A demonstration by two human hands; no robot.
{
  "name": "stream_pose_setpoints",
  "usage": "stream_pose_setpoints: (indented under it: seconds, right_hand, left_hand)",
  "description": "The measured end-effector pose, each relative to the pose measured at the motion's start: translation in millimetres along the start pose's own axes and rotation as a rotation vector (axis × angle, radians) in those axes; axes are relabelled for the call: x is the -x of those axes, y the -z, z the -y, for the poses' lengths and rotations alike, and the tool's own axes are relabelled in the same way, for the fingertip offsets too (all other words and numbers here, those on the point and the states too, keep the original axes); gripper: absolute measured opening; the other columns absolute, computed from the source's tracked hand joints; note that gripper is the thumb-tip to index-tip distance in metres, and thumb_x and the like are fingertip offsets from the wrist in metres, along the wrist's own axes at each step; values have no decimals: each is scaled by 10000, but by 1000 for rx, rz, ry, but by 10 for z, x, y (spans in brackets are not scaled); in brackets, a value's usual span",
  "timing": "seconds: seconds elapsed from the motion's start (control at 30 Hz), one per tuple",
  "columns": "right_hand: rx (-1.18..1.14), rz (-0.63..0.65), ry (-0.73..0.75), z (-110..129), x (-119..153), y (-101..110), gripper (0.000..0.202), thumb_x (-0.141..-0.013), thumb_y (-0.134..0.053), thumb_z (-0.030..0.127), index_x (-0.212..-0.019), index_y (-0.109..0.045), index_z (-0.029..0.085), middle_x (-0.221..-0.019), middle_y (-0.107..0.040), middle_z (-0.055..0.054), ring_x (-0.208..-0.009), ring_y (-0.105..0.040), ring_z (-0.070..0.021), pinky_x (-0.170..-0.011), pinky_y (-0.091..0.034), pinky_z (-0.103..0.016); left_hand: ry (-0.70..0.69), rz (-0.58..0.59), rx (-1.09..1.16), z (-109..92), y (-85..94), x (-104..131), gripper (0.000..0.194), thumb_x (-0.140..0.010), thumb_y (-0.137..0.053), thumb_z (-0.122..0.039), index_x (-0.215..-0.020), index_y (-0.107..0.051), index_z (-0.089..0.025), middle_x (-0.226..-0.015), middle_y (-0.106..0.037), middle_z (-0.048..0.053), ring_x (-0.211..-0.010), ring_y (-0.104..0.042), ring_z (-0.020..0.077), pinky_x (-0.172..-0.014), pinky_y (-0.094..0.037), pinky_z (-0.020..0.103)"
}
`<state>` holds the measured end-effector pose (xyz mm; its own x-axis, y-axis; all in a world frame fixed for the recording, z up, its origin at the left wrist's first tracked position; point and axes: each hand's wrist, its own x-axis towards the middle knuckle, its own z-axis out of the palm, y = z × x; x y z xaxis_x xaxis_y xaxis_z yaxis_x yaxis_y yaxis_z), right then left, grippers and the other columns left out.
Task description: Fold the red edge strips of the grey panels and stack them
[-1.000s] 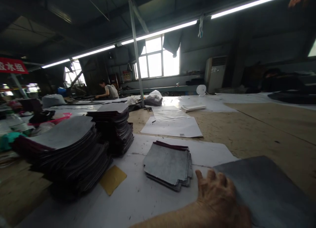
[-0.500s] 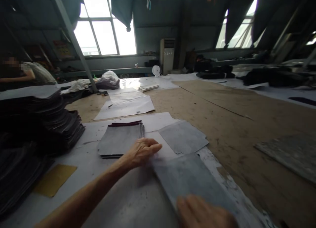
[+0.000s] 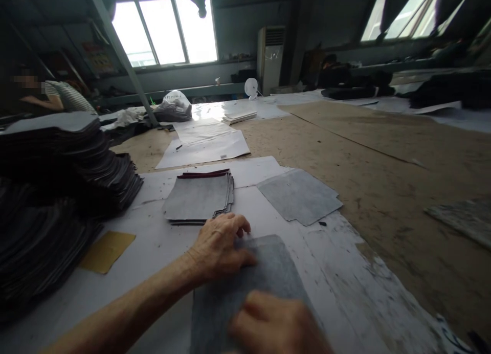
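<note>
A grey fabric piece (image 3: 268, 262) lies in front of me on white paper. My left hand (image 3: 224, 244) rests at its upper left edge, fingers bent and apart. Over its lower part is my right hand (image 3: 272, 321), curled and blurred by motion; whether it pinches anything is hidden. Just beyond my left hand sits a small stack of grey pieces (image 3: 197, 198) with a dark red edge at the back. Another grey piece with notched corners (image 3: 301, 195) lies flat to the right of that stack.
Tall piles of dark sheets (image 3: 72, 164) stand at the left, with a yellow card (image 3: 108, 251) beside them. White sheets (image 3: 207, 149), a small white fan (image 3: 251, 88) and a bagged bundle (image 3: 173, 107) are farther back. A person (image 3: 49, 93) is at the far left.
The near grey piece has shifted left and turned, now partly under my left hand. My right hand has moved up and left and curled. The camera view has tilted down.
</note>
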<state>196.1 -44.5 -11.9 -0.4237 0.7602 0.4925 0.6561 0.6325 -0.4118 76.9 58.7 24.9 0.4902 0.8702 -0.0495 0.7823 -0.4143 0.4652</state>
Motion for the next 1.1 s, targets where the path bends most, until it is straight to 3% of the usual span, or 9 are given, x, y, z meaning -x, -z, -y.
stream_pose_setpoints:
  seconds: [0.07, 0.1, 0.23, 0.37, 0.53, 0.67, 0.83, 1.1]
  right_hand:
    - [0, -86, -58, -243, -171, 245, 45, -742, -538, 151, -754, -577, 170, -753, -592, -34, -701, -548, -160, -583, -439, -262]
    - [48, -59, -79, -360, -260, 343, 112, -737, -543, 119, -828, -595, 157, -817, -606, -50, -778, -546, -181, -661, -452, -294]
    - [144, 195, -65, -688, -479, 514, 275, -675, -615, 63, -940, -614, 137, -863, -614, -62, -854, -525, -195, -755, -443, -329]
    - [154, 338, -72, -753, -488, 504, 220, -703, -636, 116, -915, -636, 175, -841, -607, -45, -823, -527, -171, -723, -427, -305]
    - [113, 286, -118, -759, -460, 483, 205, -667, -678, 107, -845, -650, 204, -777, -585, -13, -759, -520, -143, -692, -408, -279]
    - [56, 167, -60, -788, -392, 463, 174, -696, -640, 89, -821, -657, 208, -744, -558, -10, -741, -492, -136, -661, -399, -262]
    - [119, 14, 75, -766, -310, 460, 158, -807, -523, 139, -860, -663, 188, -830, -555, -65, -782, -464, -161, -660, -409, -294]
    - [192, 73, 240, -741, -248, 455, 242, -872, -390, 109, -947, -617, 146, -797, -588, -49, -773, -470, -166, -691, -387, -335]
  left_hand:
    - [-5, -52, -11, 14, -54, -6, 321, -592, -685, -326, -862, -571, -196, -835, -587, 8, -783, -523, 182, -708, -394, 297]
    - [-13, -74, -12, 14, -81, -7, 331, -593, -693, -362, -850, -571, -192, -829, -587, 8, -777, -523, 185, -709, -392, 305]
    - [-53, -129, 23, 11, -129, 13, 489, -525, -728, -541, -834, -582, -191, -821, -594, 8, -781, -526, 198, -718, -389, 329]
    - [-61, -46, 65, 44, -40, 58, 341, -626, -716, -390, -888, -595, -209, -843, -599, -4, -800, -536, 181, -743, -386, 331]
    - [-101, -11, 91, 101, 13, 70, 208, -656, -691, -214, -851, -619, -208, -785, -592, -13, -788, -528, 167, -738, -385, 322]
    - [-245, -96, 163, 164, -55, 83, 122, -694, -653, -149, -800, -652, -210, -770, -565, -6, -778, -508, 145, -731, -397, 298]
    - [-432, -215, 204, 244, -137, 144, 175, -764, -553, -92, -854, -662, -196, -745, -511, 8, -737, -476, 118, -706, -408, 274]
    - [-625, -250, 119, 264, -173, 197, 266, -772, -408, -13, -864, -623, -140, -751, -485, 41, -715, -423, 130, -647, -406, 276]
